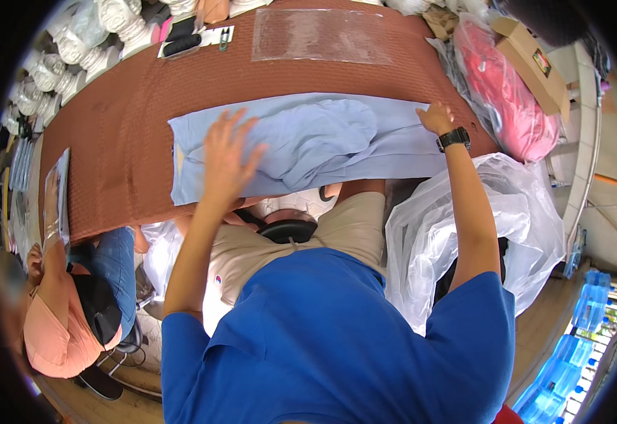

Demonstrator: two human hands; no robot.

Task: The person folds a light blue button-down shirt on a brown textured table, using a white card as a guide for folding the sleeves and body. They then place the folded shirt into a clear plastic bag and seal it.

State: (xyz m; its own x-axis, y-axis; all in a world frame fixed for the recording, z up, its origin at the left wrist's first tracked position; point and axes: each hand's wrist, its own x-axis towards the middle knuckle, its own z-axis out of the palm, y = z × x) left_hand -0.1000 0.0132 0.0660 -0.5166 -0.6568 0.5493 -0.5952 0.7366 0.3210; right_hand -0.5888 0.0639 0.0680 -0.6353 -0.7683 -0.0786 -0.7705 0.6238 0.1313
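A light blue garment (315, 141) lies spread lengthwise across the brown table in front of me, with a rumpled, rounded fold over its middle. I cannot tell what kind of garment it is. Over its left part is my left hand (229, 155), fingers spread and slightly blurred; whether it touches the cloth is unclear. My right hand (435, 119), with a black watch on the wrist, rests at the garment's right end. Its thumb and fingers are apart and it grips nothing that I can see.
On the brown padded table (110, 162) lie a clear plastic sheet (322, 35) and a black thread spool (181, 45) beside small snips (224, 39). Pink bagged goods (499, 85) and a cardboard box (531, 63) are at right, above a white plastic bag (478, 212). A co-worker (68, 318) sits at left.
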